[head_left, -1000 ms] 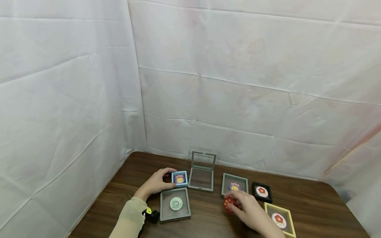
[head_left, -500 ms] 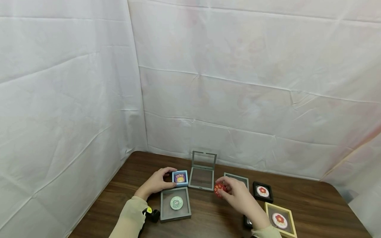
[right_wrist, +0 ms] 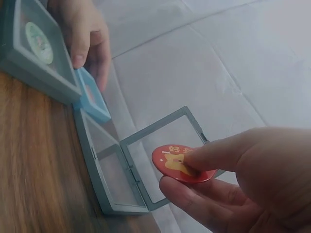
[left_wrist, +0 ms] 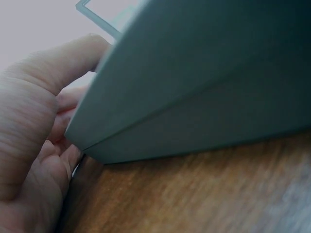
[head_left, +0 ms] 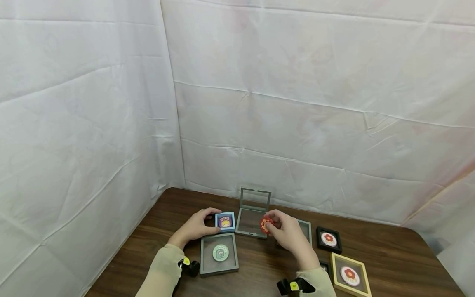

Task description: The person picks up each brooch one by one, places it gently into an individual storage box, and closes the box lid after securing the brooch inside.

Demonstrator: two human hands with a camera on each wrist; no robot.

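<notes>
A round red pin badge (right_wrist: 172, 162) with a yellow star-like figure is pinched between thumb and fingers of my right hand (head_left: 289, 233). It hangs over the front right corner of an opened grey display case (head_left: 249, 222), whose clear lid stands up at the back. My left hand (head_left: 196, 226) holds a small light-blue case (head_left: 225, 222) between thumb and fingers, with a purple badge inside. Just in front lies a closed grey case (head_left: 219, 264) with a pale green badge; its side fills much of the left wrist view.
Behind my right hand another grey case (head_left: 306, 229) is partly hidden. Further right lie a black case (head_left: 328, 248) and a yellow-framed case (head_left: 361, 284), each with a red-flower badge. A second black case (head_left: 325, 266) shows beside my right wrist. White cloth (head_left: 259, 123) hangs behind the table.
My right hand has lifted the red badge and carried it left and back, from in front of the right grey case to the opened case. My left hand has stayed on the blue case.
</notes>
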